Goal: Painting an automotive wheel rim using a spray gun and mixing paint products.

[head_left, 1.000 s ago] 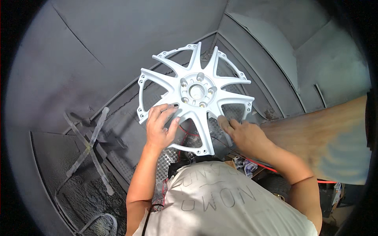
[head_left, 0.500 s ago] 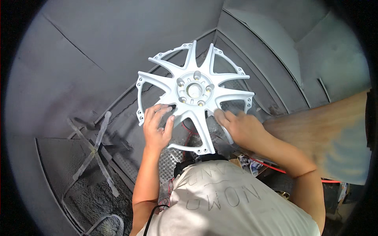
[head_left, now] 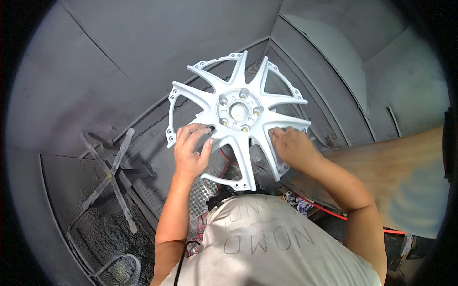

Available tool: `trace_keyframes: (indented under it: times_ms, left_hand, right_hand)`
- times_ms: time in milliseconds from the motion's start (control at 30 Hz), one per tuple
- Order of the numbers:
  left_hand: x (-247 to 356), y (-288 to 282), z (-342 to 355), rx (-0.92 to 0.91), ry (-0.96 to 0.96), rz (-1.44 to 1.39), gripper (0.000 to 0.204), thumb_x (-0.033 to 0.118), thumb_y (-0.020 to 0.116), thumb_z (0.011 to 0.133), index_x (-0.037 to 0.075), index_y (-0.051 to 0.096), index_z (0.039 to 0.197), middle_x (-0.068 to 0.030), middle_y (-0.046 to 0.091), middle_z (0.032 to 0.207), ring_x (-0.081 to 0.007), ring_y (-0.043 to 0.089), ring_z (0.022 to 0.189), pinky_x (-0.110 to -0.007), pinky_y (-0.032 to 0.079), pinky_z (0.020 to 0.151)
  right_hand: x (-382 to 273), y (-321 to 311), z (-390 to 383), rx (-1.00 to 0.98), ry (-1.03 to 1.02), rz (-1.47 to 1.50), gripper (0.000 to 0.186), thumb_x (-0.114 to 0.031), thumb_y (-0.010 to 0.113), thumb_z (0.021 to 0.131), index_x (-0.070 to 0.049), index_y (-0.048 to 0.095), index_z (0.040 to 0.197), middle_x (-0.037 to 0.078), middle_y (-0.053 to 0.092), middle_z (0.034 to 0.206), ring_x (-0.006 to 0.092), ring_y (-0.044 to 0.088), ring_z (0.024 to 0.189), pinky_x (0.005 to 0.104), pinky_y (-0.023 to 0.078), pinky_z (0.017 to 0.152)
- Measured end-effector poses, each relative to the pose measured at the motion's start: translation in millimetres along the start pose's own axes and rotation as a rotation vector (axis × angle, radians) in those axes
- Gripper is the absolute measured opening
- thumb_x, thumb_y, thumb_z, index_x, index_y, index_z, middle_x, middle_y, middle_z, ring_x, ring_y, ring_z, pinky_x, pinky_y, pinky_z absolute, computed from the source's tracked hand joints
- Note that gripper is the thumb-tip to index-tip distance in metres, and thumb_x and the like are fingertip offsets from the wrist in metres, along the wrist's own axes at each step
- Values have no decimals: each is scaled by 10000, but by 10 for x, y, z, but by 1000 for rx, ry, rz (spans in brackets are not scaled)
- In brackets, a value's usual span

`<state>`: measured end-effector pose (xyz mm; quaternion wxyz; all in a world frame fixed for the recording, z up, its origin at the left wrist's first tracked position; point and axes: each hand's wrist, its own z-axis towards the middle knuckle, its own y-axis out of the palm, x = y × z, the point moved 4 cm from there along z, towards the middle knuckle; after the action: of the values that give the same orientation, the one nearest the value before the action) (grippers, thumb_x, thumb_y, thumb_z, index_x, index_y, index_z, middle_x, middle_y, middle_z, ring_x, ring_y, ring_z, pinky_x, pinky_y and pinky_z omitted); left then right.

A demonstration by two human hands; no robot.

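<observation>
In front of me is a silver-white wheel centre (head_left: 244,159) with paired spokes, bolt holes round its hub and small holes along its outer rim pieces. My left hand (head_left: 189,151) grips it at the lower-left spokes, thumb on the near side and fingers bent over the far side. At the lower right, my right hand (head_left: 292,144) has its fingers bent and pressed together against the inner edge of a spoke. Anything inside those fingers is hidden. What carries the wheel from below does not show.
To the left stands an X-shaped frame (head_left: 110,176) with crusted grey arms. Grey walls (head_left: 143,28) close in the far side. A brown board (head_left: 367,164) lies at the right, with a red hose (head_left: 324,209) near it. Perforated metal (head_left: 202,190) shows beneath the wheel.
My right hand has slid up along the spoke toward the hub side, uncovering the spoke's lower end. The left hand keeps its place on the wheel. The view has shifted slightly.
</observation>
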<state>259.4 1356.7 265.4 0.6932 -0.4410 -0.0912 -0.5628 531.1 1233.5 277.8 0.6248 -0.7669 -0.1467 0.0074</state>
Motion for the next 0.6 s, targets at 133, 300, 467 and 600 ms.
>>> trace_keyframes:
  times_ms: [133,300,467,600]
  left_hand:
    - [-67,-41,31,29,-11,0,267,64,809,809,45,762,1071,-138,719,1125,-339,672,996,-422,538,891]
    - [-23,-8,27,6,14,17,258,70,817,803,45,763,1054,-134,718,1111,-335,673,993,-415,546,873]
    - [-25,8,25,-45,33,38,252,75,819,803,47,766,1048,-137,716,1107,-336,673,993,-414,546,876]
    - [-90,-25,5,6,-44,21,250,85,819,814,43,769,1056,-143,718,1116,-338,677,1009,-418,547,888]
  right_hand:
    - [13,-248,-198,-132,81,131,306,-81,635,873,-26,677,1171,129,639,1122,355,695,890,480,612,736]
    - [-248,-475,38,-78,28,240,487,-80,624,877,-37,597,1361,129,627,1130,355,684,969,466,631,766]
    - [-164,-387,264,161,15,170,541,-84,611,890,-34,558,1426,128,628,1092,368,682,938,459,635,680]
    - [-211,-421,-28,36,-78,82,390,-111,604,938,-33,622,1320,107,645,1079,302,697,952,385,633,637]
